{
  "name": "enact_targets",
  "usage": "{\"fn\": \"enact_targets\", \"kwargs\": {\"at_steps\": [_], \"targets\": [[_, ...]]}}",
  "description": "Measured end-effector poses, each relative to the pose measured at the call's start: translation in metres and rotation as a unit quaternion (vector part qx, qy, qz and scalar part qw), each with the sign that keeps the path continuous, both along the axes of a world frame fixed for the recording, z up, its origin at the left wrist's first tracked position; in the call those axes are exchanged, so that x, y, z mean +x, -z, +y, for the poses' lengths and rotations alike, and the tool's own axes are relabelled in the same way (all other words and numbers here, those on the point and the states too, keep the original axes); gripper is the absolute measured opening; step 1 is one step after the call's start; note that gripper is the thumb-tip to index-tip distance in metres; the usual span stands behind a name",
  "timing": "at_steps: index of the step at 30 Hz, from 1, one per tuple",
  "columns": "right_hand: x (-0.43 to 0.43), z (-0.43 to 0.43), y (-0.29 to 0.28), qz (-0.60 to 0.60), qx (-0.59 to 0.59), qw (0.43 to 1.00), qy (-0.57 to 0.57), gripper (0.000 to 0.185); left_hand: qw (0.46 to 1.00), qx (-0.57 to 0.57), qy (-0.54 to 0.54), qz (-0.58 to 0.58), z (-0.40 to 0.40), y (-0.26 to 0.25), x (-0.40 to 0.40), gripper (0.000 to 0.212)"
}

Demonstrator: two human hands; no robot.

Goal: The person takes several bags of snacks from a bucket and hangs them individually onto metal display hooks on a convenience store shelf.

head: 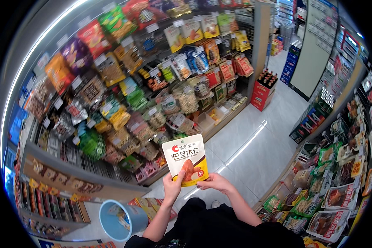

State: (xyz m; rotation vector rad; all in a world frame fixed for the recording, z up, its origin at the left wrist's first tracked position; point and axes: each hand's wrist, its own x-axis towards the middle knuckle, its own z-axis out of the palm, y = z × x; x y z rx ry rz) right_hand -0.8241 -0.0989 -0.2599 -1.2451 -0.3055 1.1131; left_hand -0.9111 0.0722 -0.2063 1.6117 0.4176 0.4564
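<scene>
Upright in front of my body is a white and yellow pouch of almonds (186, 159), with printed nuts and writing on its face. My left hand (173, 186) grips its lower left corner, the thumb lying across the front. At the lower right corner, my right hand (216, 183) pinches the edge between thumb and fingers. Both hands are above the tiled floor. Similar white and yellow pouches (192, 31) hang high on the rack ahead.
A wire rack of hanging snack bags (121, 114) curves across the front and left. Packaged foods (316, 186) fill a shelf on the right. A blue bucket (114, 220) stands at lower left. Beyond the rack's end sits a red crate of bottles (262, 93) on the grey tile floor (248, 145).
</scene>
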Motion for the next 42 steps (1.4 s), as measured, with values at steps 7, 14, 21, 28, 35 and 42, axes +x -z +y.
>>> {"fn": "enact_targets", "kwargs": {"at_steps": [7,14,21,28,35,42], "targets": [[0.035,-0.008,0.014,0.028,0.028,0.999,0.019,0.046,0.992,-0.025,0.114,0.046,-0.010,0.013,0.089,0.026],[0.145,-0.001,0.009,-0.007,0.174,0.926,0.335,0.032,0.986,-0.092,0.131,-0.048,-0.011,0.017,0.207,0.019],[0.251,0.007,0.009,-0.061,0.046,0.938,0.338,0.032,0.983,-0.154,0.067,-0.071,0.022,0.020,0.304,0.017],[0.309,0.024,-0.008,0.048,0.121,0.968,0.217,0.032,0.982,-0.148,0.089,-0.081,0.056,0.005,0.369,0.017],[0.377,0.057,-0.013,0.046,0.200,0.951,0.231,0.029,0.985,-0.080,0.117,-0.096,0.080,-0.032,0.441,0.015],[0.489,0.080,-0.021,-0.005,0.275,0.936,0.220,0.030,0.986,-0.002,0.083,-0.142,0.106,-0.075,0.532,0.013]]}}
